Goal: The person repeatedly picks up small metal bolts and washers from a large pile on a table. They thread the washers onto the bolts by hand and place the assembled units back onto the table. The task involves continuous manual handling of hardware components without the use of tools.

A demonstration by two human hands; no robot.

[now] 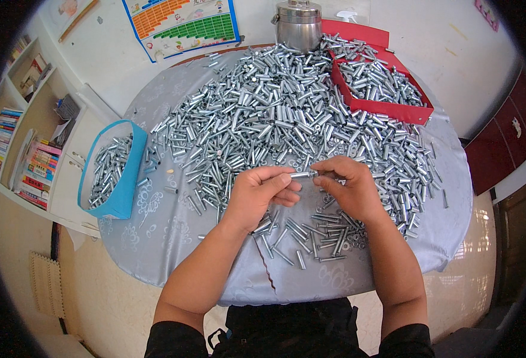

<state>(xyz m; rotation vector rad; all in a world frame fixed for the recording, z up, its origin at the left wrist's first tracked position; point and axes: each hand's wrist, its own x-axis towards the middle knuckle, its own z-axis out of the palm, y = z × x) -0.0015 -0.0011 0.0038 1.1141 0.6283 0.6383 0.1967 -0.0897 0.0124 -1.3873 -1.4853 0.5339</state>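
Metal sleeve (302,175) pinched between left hand (262,194), right hand (348,186); grey-clothed round table (155,232), cream tile floor (114,304).

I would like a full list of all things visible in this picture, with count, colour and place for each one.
metal tubes: too many to count, silver, heaped across the table
table cover: one, grey-blue, patterned, over the round table
blue box: one, blue, at the table's left edge, holding tubes
red tray: one, red, far right of the table, holding tubes
steel pot: one, silver, far edge of the table
poster: one, multicoloured, on the wall at the back
bookshelf: one, white, on the left, with books
red cabinet: one, dark red, on the right
single tube: one, silver, held between both hands
left hand: one, pinching the tube
right hand: one, pinching the tube's other end
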